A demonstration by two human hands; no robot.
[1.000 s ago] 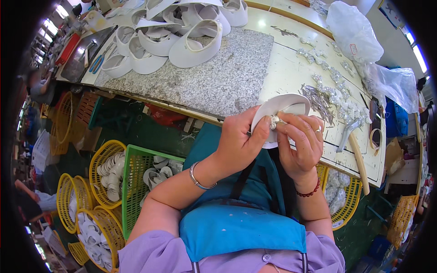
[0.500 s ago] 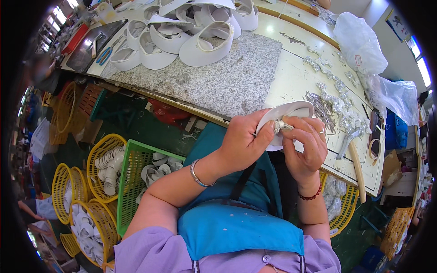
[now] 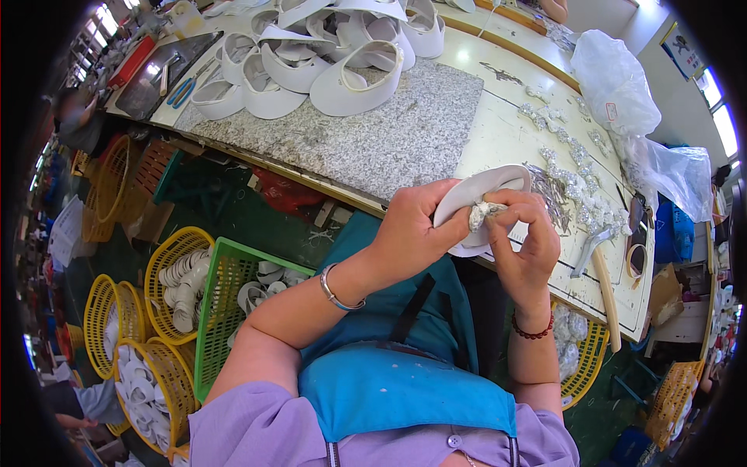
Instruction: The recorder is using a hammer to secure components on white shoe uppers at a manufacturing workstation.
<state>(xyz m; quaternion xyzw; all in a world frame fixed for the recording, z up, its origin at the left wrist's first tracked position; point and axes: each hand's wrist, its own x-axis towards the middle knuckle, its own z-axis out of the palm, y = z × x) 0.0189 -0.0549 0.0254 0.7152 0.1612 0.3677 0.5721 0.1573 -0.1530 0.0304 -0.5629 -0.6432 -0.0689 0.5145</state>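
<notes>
My left hand (image 3: 416, 226) is closed around the edge of a white curved piece, like a shoe upper (image 3: 475, 191), held above the table's near edge. Its thumb presses a small crumpled whitish-silver ornament (image 3: 484, 218) against the piece's opening. The thumb and fingertips of my right hand (image 3: 525, 237) pinch the same ornament from the other side. Whether it is fastened to the white piece cannot be seen. Just beyond my right hand, thin metal strips (image 3: 551, 198) and silver glittery ornaments (image 3: 583, 175) are spread over the tabletop.
White pieces (image 3: 358, 82) are heaped on a grey speckled slab (image 3: 327, 144). Blue-handled pliers (image 3: 182, 92) lie at far left. A hammer (image 3: 605, 300) overhangs the right edge near a tape roll (image 3: 640, 258). Green (image 3: 204, 331) and yellow (image 3: 152, 292) baskets stand below, left.
The white piece has moved slightly left and tilted. My right fingers have shifted on the ornament, so more of it shows.
</notes>
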